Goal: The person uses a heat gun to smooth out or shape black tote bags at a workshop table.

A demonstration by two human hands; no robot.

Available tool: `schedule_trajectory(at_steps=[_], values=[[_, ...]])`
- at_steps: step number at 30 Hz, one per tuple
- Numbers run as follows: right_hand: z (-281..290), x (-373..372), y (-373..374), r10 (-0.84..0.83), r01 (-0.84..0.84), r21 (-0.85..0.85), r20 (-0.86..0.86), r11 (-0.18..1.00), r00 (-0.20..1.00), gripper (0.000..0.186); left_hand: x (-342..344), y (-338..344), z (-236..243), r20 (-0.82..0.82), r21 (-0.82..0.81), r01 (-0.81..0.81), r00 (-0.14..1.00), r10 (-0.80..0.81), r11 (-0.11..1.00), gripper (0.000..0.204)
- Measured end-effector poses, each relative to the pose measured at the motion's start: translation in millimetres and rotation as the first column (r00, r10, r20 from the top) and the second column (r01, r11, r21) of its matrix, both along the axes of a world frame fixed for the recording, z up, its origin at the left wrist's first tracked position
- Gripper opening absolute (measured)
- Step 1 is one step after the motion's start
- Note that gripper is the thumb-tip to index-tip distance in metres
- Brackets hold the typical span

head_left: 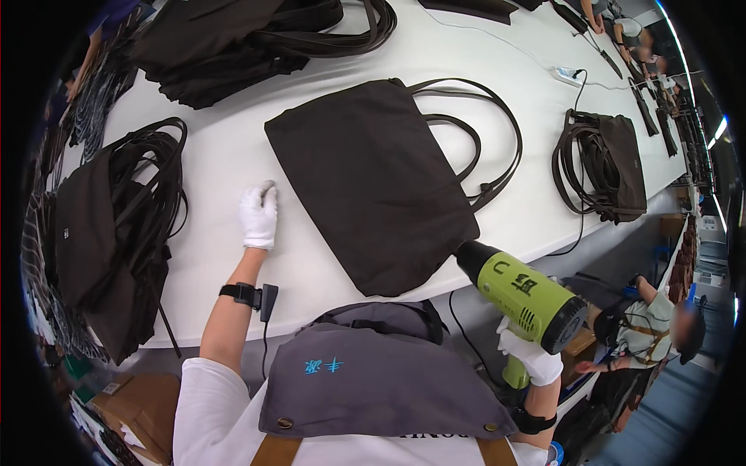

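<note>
A dark brown tote bag (377,182) lies flat and slightly turned on the white table, its two long handles (509,128) looping out to the right. My right hand (531,353), in a white glove, grips the handle of a green and black heat gun (519,291). The gun's black nozzle points up and left, close by the bag's lower right corner; whether they touch I cannot tell. To the left of the bag, my white-gloved left hand (259,217) rests on the tabletop, fingers curled in, with nothing visible in them.
More dark bags are heaped at the table's back left (210,50), and another pile (116,241) lies at its left edge. A smaller dark bag (614,167) sits on the right. A white power strip (567,75) with cords lies behind it. A co-worker (649,326) is at right.
</note>
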State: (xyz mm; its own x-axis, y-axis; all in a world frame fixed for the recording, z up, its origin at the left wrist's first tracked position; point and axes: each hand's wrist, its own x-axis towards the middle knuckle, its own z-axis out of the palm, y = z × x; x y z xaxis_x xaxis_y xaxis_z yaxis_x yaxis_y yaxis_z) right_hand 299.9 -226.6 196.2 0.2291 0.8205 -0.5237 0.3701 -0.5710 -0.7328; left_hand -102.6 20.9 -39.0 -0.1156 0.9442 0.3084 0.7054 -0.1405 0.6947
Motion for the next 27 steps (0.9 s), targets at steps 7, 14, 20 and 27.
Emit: schedule_trajectory(at_steps=[7,14,20,27], values=[[-4,-27,20,0.064,-0.065,0.014,-0.476,0.998,0.877,0.045,40,-56,8,0.334,-0.231,0.148,0.940,-0.064,0.962,0.023],[-25,-14,23,-0.059,0.088,0.042,-0.453,0.995,0.890,0.045,71,-41,28,0.714,-0.625,0.285,0.585,0.385,0.727,0.067],[-43,2,-1,0.071,-0.003,0.182,-0.365,0.983,0.928,0.048,95,-44,32,0.742,-0.493,0.347,0.646,0.179,0.798,0.042],[-32,1,12,-0.112,0.204,0.079,-0.622,0.976,0.775,0.047,123,-48,31,0.820,-0.411,0.336,0.543,0.183,0.848,0.048]])
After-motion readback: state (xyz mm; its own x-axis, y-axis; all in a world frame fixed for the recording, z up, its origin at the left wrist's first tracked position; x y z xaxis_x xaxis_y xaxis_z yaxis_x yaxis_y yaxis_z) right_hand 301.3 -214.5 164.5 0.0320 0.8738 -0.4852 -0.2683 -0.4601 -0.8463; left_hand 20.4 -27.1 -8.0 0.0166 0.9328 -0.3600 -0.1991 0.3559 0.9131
